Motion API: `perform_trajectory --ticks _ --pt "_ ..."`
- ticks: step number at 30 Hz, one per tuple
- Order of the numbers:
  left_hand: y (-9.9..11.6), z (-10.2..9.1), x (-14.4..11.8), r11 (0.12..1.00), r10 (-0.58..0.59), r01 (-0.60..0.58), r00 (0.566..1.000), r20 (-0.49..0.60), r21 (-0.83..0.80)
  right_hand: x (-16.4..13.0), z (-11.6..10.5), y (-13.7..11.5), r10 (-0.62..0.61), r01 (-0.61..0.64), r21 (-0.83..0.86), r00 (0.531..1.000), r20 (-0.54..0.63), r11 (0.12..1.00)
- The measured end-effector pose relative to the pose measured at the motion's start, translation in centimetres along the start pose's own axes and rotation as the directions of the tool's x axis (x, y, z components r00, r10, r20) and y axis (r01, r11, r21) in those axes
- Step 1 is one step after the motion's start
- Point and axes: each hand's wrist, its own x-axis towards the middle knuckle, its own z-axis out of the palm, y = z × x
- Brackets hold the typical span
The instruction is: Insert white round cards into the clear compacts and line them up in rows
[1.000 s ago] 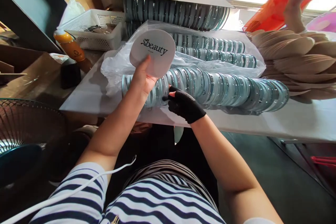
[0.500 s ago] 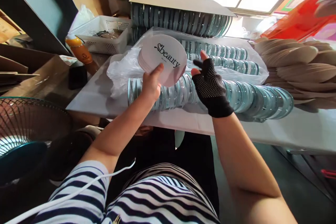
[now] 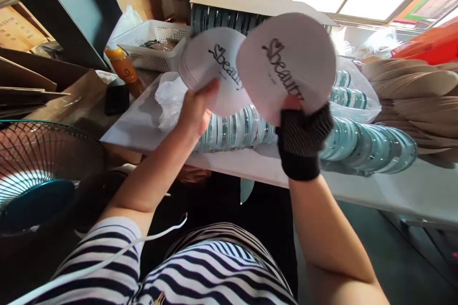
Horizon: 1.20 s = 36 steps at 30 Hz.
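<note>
- Left hand point(image 3: 195, 109) held a stack of round white cards point(image 3: 211, 69), thumb pressed on the printed face, other fingers hidden behind.
- Right hand point(image 3: 304, 136), in a black fingerless glove, pinched a single round card point(image 3: 286, 64) at its lower edge; fingertips hidden behind the card.
- Both were raised above the surface point(image 3: 393, 190), faces toward the camera. No long axis on the discs; the "beauty" print ran down to the right on both.
- Single card overlapped the stack's right edge and was motion-blurred; its small print was unreadable.
- Row of clear round cases point(image 3: 358, 140) lay on the surface below, partly hidden by the cards and glove.
- Fan point(image 3: 39, 171) was cut off at left.
</note>
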Motion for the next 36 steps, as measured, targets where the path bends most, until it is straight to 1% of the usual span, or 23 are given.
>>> perform_trajectory --ticks 1,2,3,5,6,7,9,12,14,15,17,21,23,24,25,28,29,32,33,34,35,36 --pt "0.5 -0.8 0.8 1.0 0.013 -0.014 1.0 0.011 0.01 -1.1 -1.2 0.3 0.009 -0.009 -0.049 1.0 0.006 0.999" --pt "0.8 -1.6 1.5 0.999 0.018 -0.018 1.0 0.014 0.03 -2.6 -2.3 0.5 0.005 0.001 -0.105 0.998 0.063 0.994" --pt "0.9 -2.4 2.2 0.999 0.012 -0.012 1.0 0.008 0.053 -4.2 -3.2 0.6 -0.004 0.03 -0.157 0.987 0.162 0.987" --pt "0.7 -3.7 3.1 0.997 -0.013 0.013 1.0 -0.003 0.082 -7.3 -4.1 0.6 -0.014 0.103 -0.215 0.925 0.38 0.971" --pt "0.4 -4.1 3.4 0.996 -0.02 0.019 1.0 0.001 0.083 -8.4 -3.9 0.4 -0.015 0.133 -0.224 0.887 0.461 0.965" --pt "0.2 -4.4 3.6 0.997 -0.02 0.019 1.0 0.012 0.079 -9.1 -3.4 0.1 -0.006 0.149 -0.235 0.854 0.519 0.96" --pt "-0.3 -4.6 3.6 0.997 -0.027 0.024 0.999 0.028 0.074 -9.2 -1.4 -0.6 0.016 0.163 -0.252 0.809 0.587 0.954" --pt "-0.4 -4.4 3.5 0.994 -0.057 0.059 0.998 -0.016 0.091 -7.1 2.5 -2.1 0.01 0.194 -0.236 0.752 0.66 0.952" --pt "-0.3 -4.2 3.4 0.992 -0.077 0.081 0.996 -0.047 0.093 -5.7 4.5 -3.0 0.004 0.204 -0.221 0.728 0.686 0.954" --pt "-0.2 -4.1 3.3 0.993 -0.078 0.083 0.995 -0.055 0.087 -5.2 5.1 -3.2 0.002 0.201 -0.218 0.73 0.683 0.955" --pt "-0.1 -4.1 3.3 0.994 -0.085 0.089 0.995 -0.057 0.069 -4.9 5.7 -3.4 -0.007 0.186 -0.209 0.762 0.648 0.96" --pt "-0.3 -4.3 3.5 0.995 -0.088 0.091 0.995 -0.051 0.049 -5.5 5.5 -2.6 0.001 0.132 -0.217 0.852 0.524 0.967" --pt "-0.4 -4.5 3.7 0.995 -0.081 0.083 0.996 -0.048 0.049 -5.4 5.8 -2.3 0.002 0.122 -0.219 0.87 0.493 0.968" --pt "-0.4 -4.5 3.7 0.994 -0.087 0.09 0.995 -0.051 0.056 -5.3 6.0 -2.3 -0.011 0.135 -0.212 0.865 0.502 0.968" --pt "-0.4 -4.5 3.8 0.992 -0.1 0.104 0.993 -0.059 0.069 -5.1 6.3 -2.4 -0.031 0.16 -0.2 0.849 0.528 0.967" --pt "0.0 -4.3 3.7 0.982 -0.165 0.172 0.983 -0.078 0.084 -4.5 7.0 -3.0 -0.093 0.251 -0.168 0.773 0.627 0.953" --pt "0.2 -4.2 3.7 0.979 -0.186 0.191 0.98 -0.078 0.074 -4.4 7.2 -3.2 -0.108 0.278 -0.167 0.756 0.646 0.946" --pt "0.6 -4.1 3.7 0.977 -0.212 0.214 0.974 -0.081 0.01 -4.0 7.3 -3.6 -0.121 0.325 -0.188 0.734 0.668 0.927" --pt "0.7 -4.1 3.7 0.974 -0.224 0.225 0.971 -0.088 0.002 -3.9 7.2 -3.5 -0.112 0.307 -0.174 0.725 0.679 0.936" --pt "0.8 -4.3 3.8 0.971 -0.239 0.24 0.966 -0.096 0.001 -3.8 7.1 -3.4 -0.091 0.248 -0.121 0.699 0.71 0.961" --pt "0.7 -4.5 4.0 0.967 -0.252 0.253 0.962 -0.103 0.003 -3.8 7.0 -3.1 -0.066 0.134 -0.027 0.647 0.76 0.991" --pt "0.7 -4.7 4.1 0.964 -0.262 0.265 0.959 -0.11 0.008 -3.9 7.0 -2.7 -0.058 -0.039 0.098 0.567 0.821 0.994"
